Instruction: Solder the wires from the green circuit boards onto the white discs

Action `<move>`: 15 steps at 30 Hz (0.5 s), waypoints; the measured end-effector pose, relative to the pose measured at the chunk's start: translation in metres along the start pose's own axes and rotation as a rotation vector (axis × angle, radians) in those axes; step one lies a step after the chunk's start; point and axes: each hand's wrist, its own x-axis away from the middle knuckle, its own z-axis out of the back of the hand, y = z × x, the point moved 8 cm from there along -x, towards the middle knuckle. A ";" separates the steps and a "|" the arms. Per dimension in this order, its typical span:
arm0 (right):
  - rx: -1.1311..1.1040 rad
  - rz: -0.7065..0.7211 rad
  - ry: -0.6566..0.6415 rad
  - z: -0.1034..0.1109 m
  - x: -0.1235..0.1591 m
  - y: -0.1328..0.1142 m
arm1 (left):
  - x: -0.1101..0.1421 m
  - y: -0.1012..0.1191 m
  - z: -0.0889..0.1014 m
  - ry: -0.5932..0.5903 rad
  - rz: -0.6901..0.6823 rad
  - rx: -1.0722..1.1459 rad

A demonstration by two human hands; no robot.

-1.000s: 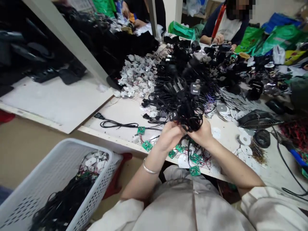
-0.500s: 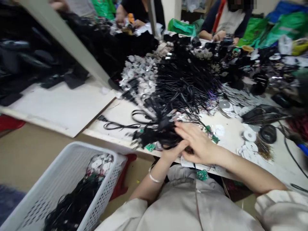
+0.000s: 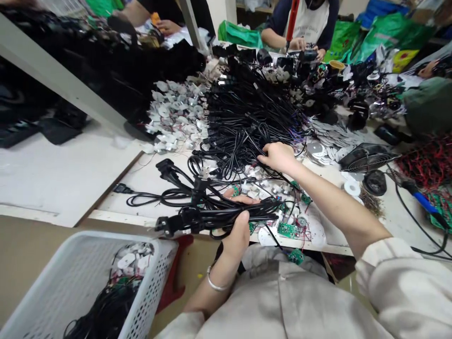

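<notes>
My left hand (image 3: 238, 233) is closed around a bundle of black power cords (image 3: 208, 216). Their plugs point to the left, over the front edge of the workbench. My right hand (image 3: 280, 157) reaches to the near side of a large pile of black power cords (image 3: 243, 117). Its thumb and fingers are pinched together on a cord there, with the fingertips partly hidden. Below and between the hands lie small white motors (image 3: 259, 190) and green circuit boards (image 3: 287, 230) with thin wires. One more coiled cord (image 3: 141, 200) rests left of the bundle.
A white perforated basket (image 3: 81, 238) holding cords and white parts stands at lower left. White motors (image 3: 180, 110) are heaped behind. At right are white discs (image 3: 351, 186), a blue-handled soldering iron (image 3: 423, 202) and red wires (image 3: 427, 160). A co-worker (image 3: 307, 28) holds a red tool across the bench.
Both hands were together on the cord bundle, which swung down and left until its plugs pointed left. My right hand has since left the bundle and moved up to the pile.
</notes>
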 end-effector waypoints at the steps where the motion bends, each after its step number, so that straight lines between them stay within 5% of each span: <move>1: 0.009 -0.004 -0.003 0.002 0.000 -0.001 | -0.002 0.000 0.000 -0.002 0.009 0.016; 4: -0.110 0.067 0.042 0.018 0.011 -0.011 | -0.012 -0.001 0.000 0.026 0.065 0.057; 8: -0.131 0.364 0.143 0.034 0.059 -0.056 | -0.026 -0.008 -0.002 0.072 0.134 0.088; 11: 0.001 0.595 0.197 0.025 0.108 -0.092 | -0.023 -0.015 0.001 0.076 0.192 0.105; 15: 0.002 0.785 0.233 0.014 0.149 -0.101 | -0.007 -0.016 0.009 0.003 0.208 0.092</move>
